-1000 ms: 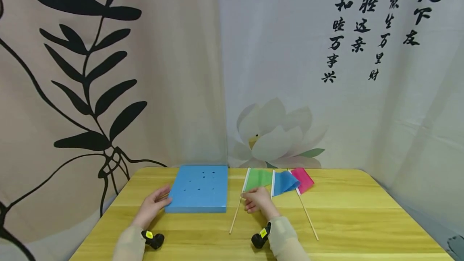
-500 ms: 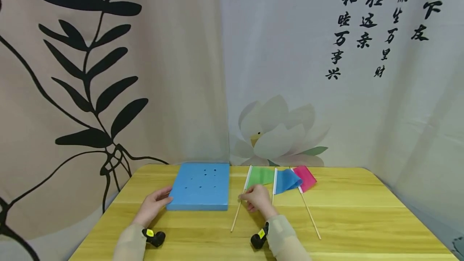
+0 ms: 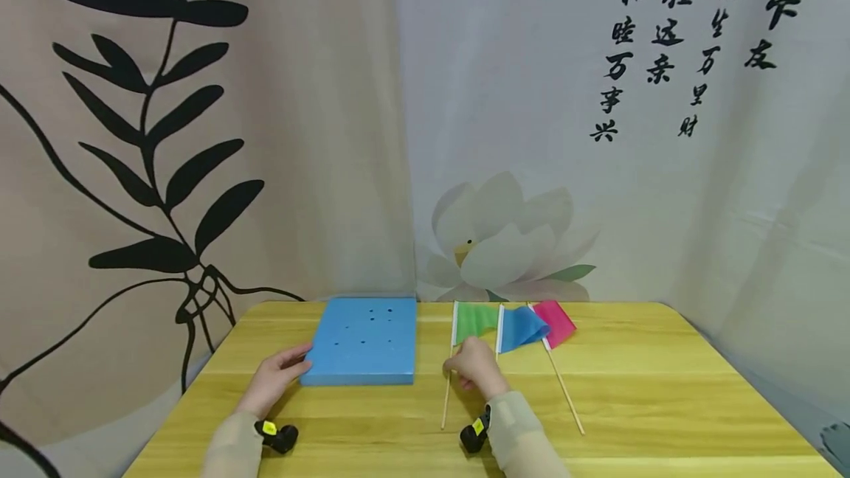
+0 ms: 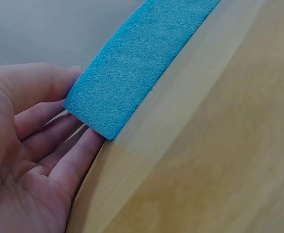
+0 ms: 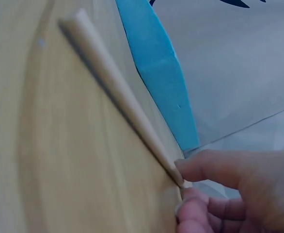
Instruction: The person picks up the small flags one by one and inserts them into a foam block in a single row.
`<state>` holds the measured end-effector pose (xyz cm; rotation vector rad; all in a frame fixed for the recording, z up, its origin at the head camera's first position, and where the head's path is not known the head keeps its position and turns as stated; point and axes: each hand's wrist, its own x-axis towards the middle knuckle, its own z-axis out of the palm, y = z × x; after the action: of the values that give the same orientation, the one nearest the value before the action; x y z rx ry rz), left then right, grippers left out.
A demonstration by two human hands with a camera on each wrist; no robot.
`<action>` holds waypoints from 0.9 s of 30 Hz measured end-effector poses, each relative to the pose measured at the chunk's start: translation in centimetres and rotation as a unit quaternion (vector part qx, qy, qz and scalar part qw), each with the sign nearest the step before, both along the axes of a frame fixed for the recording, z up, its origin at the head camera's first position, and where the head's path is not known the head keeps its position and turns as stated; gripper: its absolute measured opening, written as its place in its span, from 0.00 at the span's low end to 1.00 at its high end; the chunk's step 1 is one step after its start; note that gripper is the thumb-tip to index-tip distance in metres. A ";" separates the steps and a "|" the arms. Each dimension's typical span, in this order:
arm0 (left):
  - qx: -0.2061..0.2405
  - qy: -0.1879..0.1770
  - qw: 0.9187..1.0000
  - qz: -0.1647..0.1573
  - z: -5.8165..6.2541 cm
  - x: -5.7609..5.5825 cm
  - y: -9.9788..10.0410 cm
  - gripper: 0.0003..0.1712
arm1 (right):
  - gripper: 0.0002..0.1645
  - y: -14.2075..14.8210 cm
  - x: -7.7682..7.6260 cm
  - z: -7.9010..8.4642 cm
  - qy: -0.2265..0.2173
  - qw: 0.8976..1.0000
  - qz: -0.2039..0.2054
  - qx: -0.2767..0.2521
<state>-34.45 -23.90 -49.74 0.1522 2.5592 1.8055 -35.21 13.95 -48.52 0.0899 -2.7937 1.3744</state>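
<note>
Green flag (image 3: 475, 319) is right of the board (image 3: 392, 360), its stick (image 3: 445, 408) running near to far. The right hand (image 3: 477, 367), the nearer one, pinches that stick below the cloth; blur leaves it unclear whether the stick touches the table (image 3: 664, 389). The left hand (image 3: 274, 380) rests fairly straight fingers against the board's near left corner. Small holes (image 3: 372, 319) dot the board's top.

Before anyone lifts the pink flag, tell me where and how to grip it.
Probably pinch the pink flag by its bare stick below the white sleeve, from the person's right: that stretch lies exposed, slanting toward the near edge, while the blue flag overlaps the sleeve.
</note>
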 end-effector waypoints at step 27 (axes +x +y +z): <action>-0.008 -0.009 1.000 0.003 0.1 0.0 0.1 0.31 | 0.10 1.4 0.3 0.4 -0.047 0.988 -0.002 -0.150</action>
<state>-34.41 -23.84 -49.67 0.1264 2.5640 1.7797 -34.89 15.34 -48.13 0.0109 -2.6169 1.8232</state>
